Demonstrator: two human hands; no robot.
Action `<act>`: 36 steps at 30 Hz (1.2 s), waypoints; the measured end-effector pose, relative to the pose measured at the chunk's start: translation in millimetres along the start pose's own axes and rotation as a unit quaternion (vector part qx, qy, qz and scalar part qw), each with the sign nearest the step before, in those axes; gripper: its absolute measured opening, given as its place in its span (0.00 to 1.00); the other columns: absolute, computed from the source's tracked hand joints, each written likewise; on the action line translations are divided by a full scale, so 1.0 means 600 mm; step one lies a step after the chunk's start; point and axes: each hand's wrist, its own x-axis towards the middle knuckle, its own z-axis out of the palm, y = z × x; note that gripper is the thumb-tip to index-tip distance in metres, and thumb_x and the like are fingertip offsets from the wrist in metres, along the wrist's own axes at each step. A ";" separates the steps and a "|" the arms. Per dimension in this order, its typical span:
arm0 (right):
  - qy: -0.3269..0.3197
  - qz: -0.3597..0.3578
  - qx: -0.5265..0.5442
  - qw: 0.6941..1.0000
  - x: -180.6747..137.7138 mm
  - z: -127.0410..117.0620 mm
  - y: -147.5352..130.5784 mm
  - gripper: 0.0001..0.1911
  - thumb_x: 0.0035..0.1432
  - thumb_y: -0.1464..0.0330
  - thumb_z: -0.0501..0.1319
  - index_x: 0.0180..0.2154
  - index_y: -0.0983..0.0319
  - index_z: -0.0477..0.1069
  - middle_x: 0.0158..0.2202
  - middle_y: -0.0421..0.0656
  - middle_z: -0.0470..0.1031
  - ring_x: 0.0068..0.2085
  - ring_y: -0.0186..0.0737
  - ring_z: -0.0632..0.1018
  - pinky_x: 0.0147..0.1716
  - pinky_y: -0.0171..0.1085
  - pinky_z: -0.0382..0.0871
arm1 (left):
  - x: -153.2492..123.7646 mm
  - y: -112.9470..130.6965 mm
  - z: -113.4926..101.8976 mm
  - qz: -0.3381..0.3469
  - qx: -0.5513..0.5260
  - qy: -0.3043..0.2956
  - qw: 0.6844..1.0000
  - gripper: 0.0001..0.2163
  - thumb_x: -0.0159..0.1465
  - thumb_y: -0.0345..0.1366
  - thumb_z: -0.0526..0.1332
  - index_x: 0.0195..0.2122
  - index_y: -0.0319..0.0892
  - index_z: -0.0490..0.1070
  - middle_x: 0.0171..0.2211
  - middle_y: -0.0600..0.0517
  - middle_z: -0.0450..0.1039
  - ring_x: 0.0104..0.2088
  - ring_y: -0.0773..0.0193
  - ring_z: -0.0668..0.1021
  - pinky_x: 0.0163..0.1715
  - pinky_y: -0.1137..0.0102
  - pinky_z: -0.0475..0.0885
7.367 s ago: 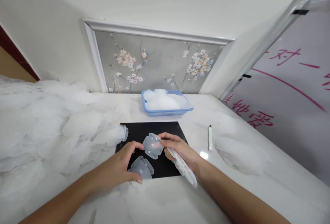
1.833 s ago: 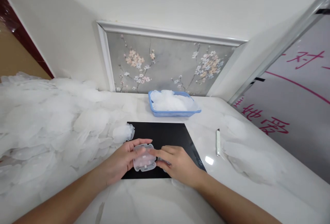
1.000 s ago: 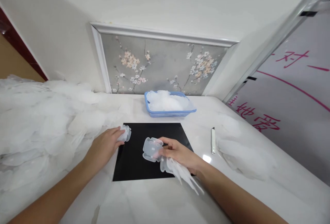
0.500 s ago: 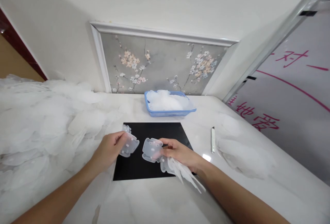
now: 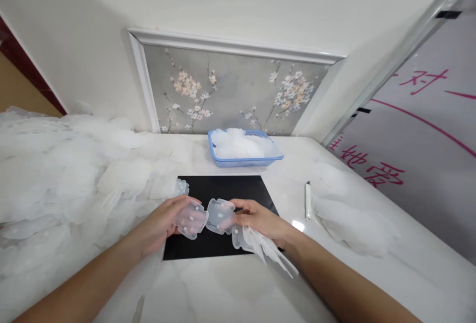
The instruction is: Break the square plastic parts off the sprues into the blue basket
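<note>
Over a black mat, my left hand is closed on a translucent plastic piece with notched edges and small raised dots, its fingers partly behind the piece. My right hand pinches a similar clear plastic piece between thumb and fingertips. The two pieces meet or nearly meet at their edges; I cannot tell whether they touch. Below my right hand hangs a bunch of white plastic pieces, seemingly kept in its curled lower fingers. Another small clear piece lies by the mat's upper left corner.
A large heap of translucent white pieces covers the left of the marble table. A blue basket with white pieces stands behind the mat. To the right lie a utility knife and a smaller white pile.
My left hand has turned and moved slightly right, bringing its plastic piece up to the one in my right hand. My right hand has stayed nearly still.
</note>
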 end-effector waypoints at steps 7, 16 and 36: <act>0.076 -0.074 -0.014 0.994 0.006 -0.001 0.011 0.10 0.49 0.66 0.64 0.34 0.63 0.75 0.26 0.38 0.72 0.24 0.31 0.68 0.25 0.31 0.58 | 0.004 0.000 -0.001 -0.032 -0.076 -0.019 0.996 0.18 0.67 0.47 0.54 0.45 0.39 0.73 0.36 0.46 0.76 0.38 0.58 0.77 0.38 0.64 0.74; 0.165 -0.186 -0.438 0.864 -0.006 0.002 0.009 0.25 0.57 0.56 0.63 0.55 0.56 0.69 0.21 0.34 0.66 0.21 0.33 0.65 0.23 0.32 0.56 | -0.006 0.006 0.009 -0.024 -0.160 -0.121 0.979 0.24 0.66 0.55 0.50 0.47 0.40 0.71 0.42 0.44 0.74 0.42 0.55 0.76 0.45 0.57 0.73; 0.122 -0.343 -0.530 0.766 -0.009 0.039 0.033 0.17 0.65 0.67 0.52 0.52 0.55 0.73 0.26 0.42 0.74 0.24 0.35 0.70 0.27 0.34 0.59 | -0.028 0.009 0.034 0.001 -0.173 -0.172 0.970 0.23 0.64 0.55 0.54 0.50 0.41 0.69 0.45 0.45 0.74 0.49 0.52 0.76 0.51 0.58 0.69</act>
